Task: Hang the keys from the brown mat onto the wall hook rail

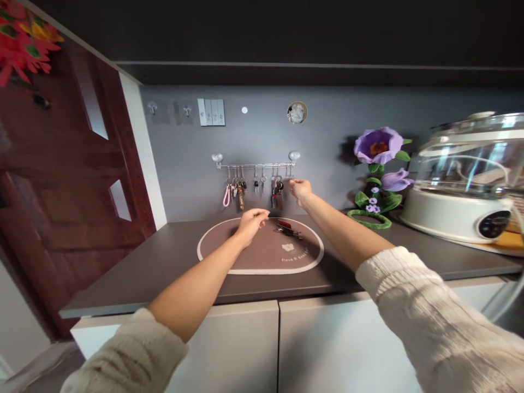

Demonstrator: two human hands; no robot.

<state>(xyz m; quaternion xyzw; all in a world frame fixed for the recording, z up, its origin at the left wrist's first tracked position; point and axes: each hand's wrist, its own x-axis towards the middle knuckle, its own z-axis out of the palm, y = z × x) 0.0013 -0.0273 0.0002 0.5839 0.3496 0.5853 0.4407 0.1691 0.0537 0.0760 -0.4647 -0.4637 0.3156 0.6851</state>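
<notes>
Up close, reaching out of cream knit sleeves (126, 355) over white cabinet doors (221, 344) and a dark counter (135, 262). Holding the left hand (251, 222) above a brown oval mat (241, 254) with a pale rim, fingers curled in and tips pinched together; cannot tell whether on anything. Just right of that hand, seeing a small key bunch (289, 232) with a red piece, lying on the mat. Off to the right, seeing a white appliance (454, 213) with a clear upper part, and beside it purple flowers (379, 147). Farther in, holding the right hand (301, 191) beside the right end of a clear hook rail (257, 165), fingers folded inward; cannot tell whether clenched bare or around something small. Farthest, against the grey wall (262, 136), seeing more keys (279, 191) hanging from the rail, with a pink loop (226, 196) toward the left end.
</notes>
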